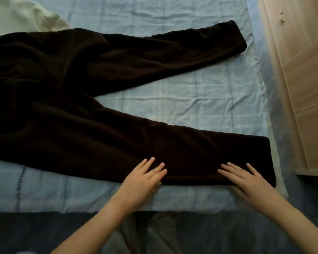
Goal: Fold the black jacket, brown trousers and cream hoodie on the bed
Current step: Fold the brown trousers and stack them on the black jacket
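The bed carries the brown trousers, legs splayed apart; the cream hoodie lies at the far corner. Smooth the near leg flat before folding the far leg onto it. Left hand and right hand press flat, fingers straight, thumbs possibly tucked under the edge.

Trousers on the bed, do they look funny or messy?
A little. The trousers lie with their legs spread wide apart in a V, not yet together, and the bed sheet is wrinkled. Both hands press the near leg flat.
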Available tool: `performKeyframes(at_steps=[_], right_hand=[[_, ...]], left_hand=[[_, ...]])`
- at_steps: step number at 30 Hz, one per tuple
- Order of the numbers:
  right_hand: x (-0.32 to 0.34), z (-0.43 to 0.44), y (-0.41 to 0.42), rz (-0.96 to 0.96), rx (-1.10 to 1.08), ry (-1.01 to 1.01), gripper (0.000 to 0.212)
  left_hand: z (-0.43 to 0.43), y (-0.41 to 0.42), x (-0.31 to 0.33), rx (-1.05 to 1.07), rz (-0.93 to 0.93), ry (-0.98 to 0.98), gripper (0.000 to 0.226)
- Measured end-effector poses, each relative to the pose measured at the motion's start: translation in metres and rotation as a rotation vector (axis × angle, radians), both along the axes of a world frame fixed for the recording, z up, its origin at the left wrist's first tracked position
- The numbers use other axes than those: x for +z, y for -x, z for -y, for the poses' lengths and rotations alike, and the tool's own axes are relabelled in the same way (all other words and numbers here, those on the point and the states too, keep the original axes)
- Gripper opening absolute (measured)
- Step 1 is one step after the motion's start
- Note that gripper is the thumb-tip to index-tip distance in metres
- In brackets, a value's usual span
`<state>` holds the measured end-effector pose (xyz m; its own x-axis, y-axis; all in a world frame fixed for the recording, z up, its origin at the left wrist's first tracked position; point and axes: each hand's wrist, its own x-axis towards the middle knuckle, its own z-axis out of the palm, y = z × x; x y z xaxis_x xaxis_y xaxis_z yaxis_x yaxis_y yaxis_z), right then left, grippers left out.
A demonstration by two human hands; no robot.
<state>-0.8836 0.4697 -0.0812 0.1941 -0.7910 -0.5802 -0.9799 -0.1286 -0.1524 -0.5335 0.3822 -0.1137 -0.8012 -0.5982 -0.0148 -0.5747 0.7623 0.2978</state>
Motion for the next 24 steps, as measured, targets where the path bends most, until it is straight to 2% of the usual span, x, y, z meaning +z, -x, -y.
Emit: performKeyframes(at_steps=[1, 3, 5, 7, 11, 16, 20, 24], right_hand=[[-0.001, -0.002, -0.006, 0.033, -0.088, 0.041, 0.052], [0.001, 0.008, -0.031, 0.135, -0.228, 0.250, 0.058], [-0.003, 0.026, -0.065, 0.181, -0.260, 0.427, 0.058], [-0.012, 0.050, -0.108, 0.151, -0.251, 0.508, 0.056], [-0.046, 0.078, -0.153, 0.091, -0.292, 0.434, 0.057], [-0.059, 0.076, -0.152, 0.025, -0.294, 0.422, 0.059], [-0.040, 0.086, -0.192, 0.158, -0.451, 0.466, 0.061], [-0.023, 0.109, -0.297, 0.307, -0.385, 0.500, 0.059]], left_hand=[[0.000, -0.002, 0.000, 0.009, -0.002, -0.027, 0.039], [0.011, -0.008, 0.001, 0.070, -0.032, -0.052, 0.048], [0.027, -0.010, 0.001, 0.184, -0.005, 0.009, 0.052], [0.039, -0.007, -0.002, 0.294, 0.107, -0.001, 0.055], [0.041, -0.005, -0.032, 0.322, 0.270, -0.037, 0.059], [0.044, -0.012, -0.031, 0.277, 0.182, -0.087, 0.059], [0.050, -0.055, -0.008, 0.281, 0.063, 0.001, 0.053], [0.069, -0.147, 0.005, 0.388, 0.078, 0.097, 0.053]])
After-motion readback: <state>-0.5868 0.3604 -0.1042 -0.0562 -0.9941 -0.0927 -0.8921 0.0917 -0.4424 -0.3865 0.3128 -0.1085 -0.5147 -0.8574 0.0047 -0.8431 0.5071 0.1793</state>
